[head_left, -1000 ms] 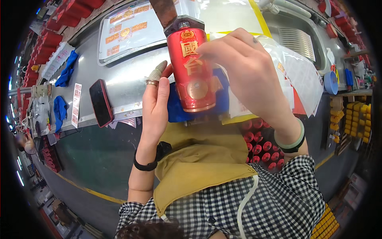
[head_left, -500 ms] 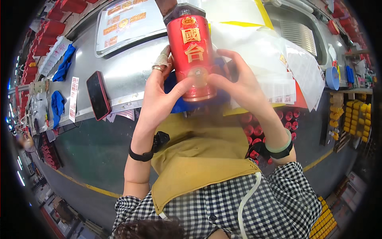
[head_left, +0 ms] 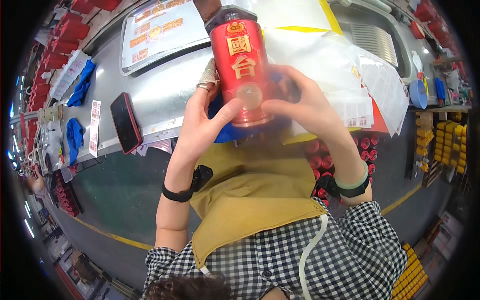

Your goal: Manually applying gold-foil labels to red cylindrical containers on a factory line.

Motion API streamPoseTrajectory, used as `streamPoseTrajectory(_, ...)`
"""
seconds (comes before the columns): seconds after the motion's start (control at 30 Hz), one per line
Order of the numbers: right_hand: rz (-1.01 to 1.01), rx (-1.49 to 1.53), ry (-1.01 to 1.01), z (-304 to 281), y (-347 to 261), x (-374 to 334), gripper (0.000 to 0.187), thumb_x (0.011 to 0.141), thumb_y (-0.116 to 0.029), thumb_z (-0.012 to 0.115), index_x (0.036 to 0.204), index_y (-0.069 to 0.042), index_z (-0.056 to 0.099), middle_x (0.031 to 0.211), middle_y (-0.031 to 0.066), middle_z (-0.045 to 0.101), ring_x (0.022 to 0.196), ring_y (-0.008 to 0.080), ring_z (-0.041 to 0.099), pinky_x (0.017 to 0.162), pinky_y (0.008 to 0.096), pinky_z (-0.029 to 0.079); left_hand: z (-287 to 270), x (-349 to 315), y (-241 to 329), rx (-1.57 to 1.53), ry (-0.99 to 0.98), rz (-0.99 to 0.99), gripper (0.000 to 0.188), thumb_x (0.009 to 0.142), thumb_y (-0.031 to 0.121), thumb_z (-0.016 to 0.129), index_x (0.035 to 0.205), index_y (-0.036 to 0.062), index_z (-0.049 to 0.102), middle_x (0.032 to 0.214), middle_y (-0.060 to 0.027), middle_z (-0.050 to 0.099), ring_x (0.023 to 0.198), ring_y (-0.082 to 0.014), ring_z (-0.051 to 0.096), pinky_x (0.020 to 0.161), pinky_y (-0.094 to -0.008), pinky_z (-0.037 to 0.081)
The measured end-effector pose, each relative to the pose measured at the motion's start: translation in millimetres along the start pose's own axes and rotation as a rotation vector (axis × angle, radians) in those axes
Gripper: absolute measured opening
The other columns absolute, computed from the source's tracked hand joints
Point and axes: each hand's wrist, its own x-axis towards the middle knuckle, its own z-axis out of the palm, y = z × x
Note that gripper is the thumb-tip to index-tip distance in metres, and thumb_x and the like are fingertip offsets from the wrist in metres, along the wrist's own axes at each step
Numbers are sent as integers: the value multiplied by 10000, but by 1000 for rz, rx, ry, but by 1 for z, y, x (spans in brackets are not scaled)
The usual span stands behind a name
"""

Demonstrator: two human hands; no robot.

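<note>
A red bottle [head_left: 239, 62] with gold lettering lies over the table's near edge, its bottom end toward me. My left hand [head_left: 200, 120] is closed round its left side, the thumb on the front and a taped finger alongside. On the bottle's lower front sits a round, pale disc-shaped sticker [head_left: 249, 96]. My right hand [head_left: 307, 107] curves round the other side, its thumb at the disc's right edge; its fingertips are blurred and partly hidden by the bottle. A dark angular holder [head_left: 232, 12] meets the bottle's far end. Under the bottle shows blue cloth [head_left: 235, 133].
To the left, a phone [head_left: 125, 122] and a printed label strip [head_left: 95, 128] lie on the metal table [head_left: 165, 102]. A tray [head_left: 131, 60] with a label sheet stands at the far left. Right of the bottle are white sheets [head_left: 382, 85]. Red bottles [head_left: 316, 162] stand below the table.
My right hand has shifted slightly, its thumb now a little lower beside the disc. The left hand keeps its grip, and the bottle stays almost where it was.
</note>
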Motion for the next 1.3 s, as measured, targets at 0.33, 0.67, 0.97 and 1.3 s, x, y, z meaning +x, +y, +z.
streamPoseTrajectory(0.33,-6,101,172,5,5,1,497,953,-234,738,1365,-7,577,825,-37,529,780,52,494,723,222,446,2,17,0,-151,35,-155,660,1001,337,668,1441,-91,423,1323,-156,609,1217,-194,589,1061,-359,453)
streamPoseTrajectory(0.67,64,10,51,-10,6,2,433,944,-164,727,1335,-16,611,844,-38,539,780,52,500,711,224,446,-3,26,8,150,49,-71,756,797,268,859,1400,-38,522,1291,-158,639,1238,-232,581,1095,-395,427)
streamPoseTrajectory(0.97,83,139,96,-5,14,8,486,954,-253,728,1336,21,606,891,-14,575,841,81,528,781,250,475,-7,25,7,-23,-15,-131,844,843,210,830,1509,-41,377,1417,-153,553,1312,-243,533,1139,-407,388)
streamPoseTrajectory(1.3,88,183,87,6,7,0,550,962,-289,725,1376,40,575,881,0,612,824,75,565,764,244,484,-11,19,4,-273,-97,-136,901,857,177,799,1557,-33,271,1484,-151,464,1381,-243,455,1172,-390,341)
